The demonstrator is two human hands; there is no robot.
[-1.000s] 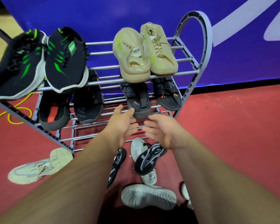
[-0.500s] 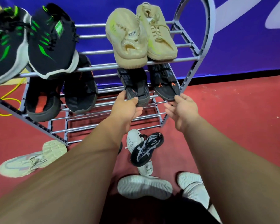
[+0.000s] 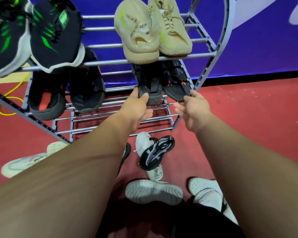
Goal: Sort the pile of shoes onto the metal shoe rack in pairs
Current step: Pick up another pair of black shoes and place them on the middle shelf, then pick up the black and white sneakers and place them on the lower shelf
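Red floor and a blue wall frame a metal shoe rack, where a person reaches with both bare arms toward a dark pair on the middle shelf, right side. The left hand pinches the near end of the left dark shoe, thumb on its outer edge and fingers clamped on top. The right hand meets the near end of the right dark shoe, thumb on the rim, fingers curled below and apparently gripping it. Both shoes lie on the rails, touching each other.

Directly above sits a beige pair; a black-and-green pair fills the top shelf's left, over another black pair. On the floor near the rack lie a black-and-white sneaker, a white shoe and a pale shoe.
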